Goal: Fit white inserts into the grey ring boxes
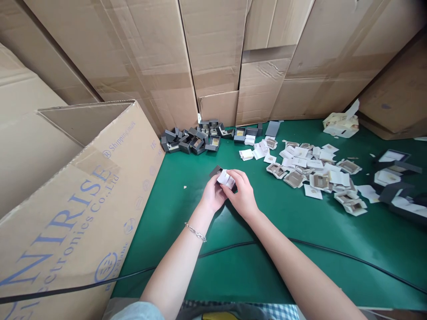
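A small dark hinged box (215,170) is held just above the green counter (230,275), ahead of the body and between the two hands. It is cradled from the left and below by the left hand (212,195), whose fingers are curled around it. By the right hand (243,193), a white paper insert (225,178) is pinched at the box, thumb on the near side and fingers bent over from the right, with only a slim gap between them. The insert is thus met by the right fingers from its right, while the dark lid shows on its far left side. Neither hand is clearly nearer, since both are in contact. The box's long axis cannot be told, as most of its body is covered; whether the insert is fully inside the box cannot be told either.

To the left, green surface is bounded by the slanting side of a printed cardboard carton (100,186). At the far edge, a cluster of dark boxes (191,146) is set against the cardboard. To the right, well apart from the hands, loose paper inserts (308,163) are scattered, with more dark boxes beyond them at the counter's right side. Nearer the body, a black cable (230,246) is laid across the counter, passing beneath both forearms.
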Action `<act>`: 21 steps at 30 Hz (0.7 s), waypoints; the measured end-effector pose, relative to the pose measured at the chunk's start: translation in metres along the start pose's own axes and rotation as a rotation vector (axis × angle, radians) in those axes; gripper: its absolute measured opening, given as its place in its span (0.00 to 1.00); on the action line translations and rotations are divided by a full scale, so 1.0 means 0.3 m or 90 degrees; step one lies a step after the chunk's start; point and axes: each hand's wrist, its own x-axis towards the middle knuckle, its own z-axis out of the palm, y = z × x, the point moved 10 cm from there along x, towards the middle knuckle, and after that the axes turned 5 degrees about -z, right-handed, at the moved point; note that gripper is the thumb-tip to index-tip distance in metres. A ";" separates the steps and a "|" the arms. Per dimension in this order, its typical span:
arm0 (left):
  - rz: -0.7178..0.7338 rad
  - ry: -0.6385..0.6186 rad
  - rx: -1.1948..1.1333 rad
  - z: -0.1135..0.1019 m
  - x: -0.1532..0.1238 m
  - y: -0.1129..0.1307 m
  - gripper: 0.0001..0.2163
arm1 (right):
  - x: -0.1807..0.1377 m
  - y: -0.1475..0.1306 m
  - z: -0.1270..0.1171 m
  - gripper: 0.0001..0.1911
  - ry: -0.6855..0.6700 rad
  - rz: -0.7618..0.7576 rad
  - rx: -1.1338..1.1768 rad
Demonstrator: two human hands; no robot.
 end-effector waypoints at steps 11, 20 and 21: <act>-0.017 -0.084 0.047 0.023 -0.010 0.014 0.11 | 0.002 0.047 -0.001 0.15 -0.002 0.066 0.012; 0.017 -0.040 0.114 0.001 -0.007 0.044 0.19 | 0.000 0.059 -0.002 0.13 -0.021 0.085 -0.021; 0.030 -0.045 0.116 0.005 -0.010 0.051 0.19 | -0.001 0.057 0.002 0.13 -0.027 0.082 -0.021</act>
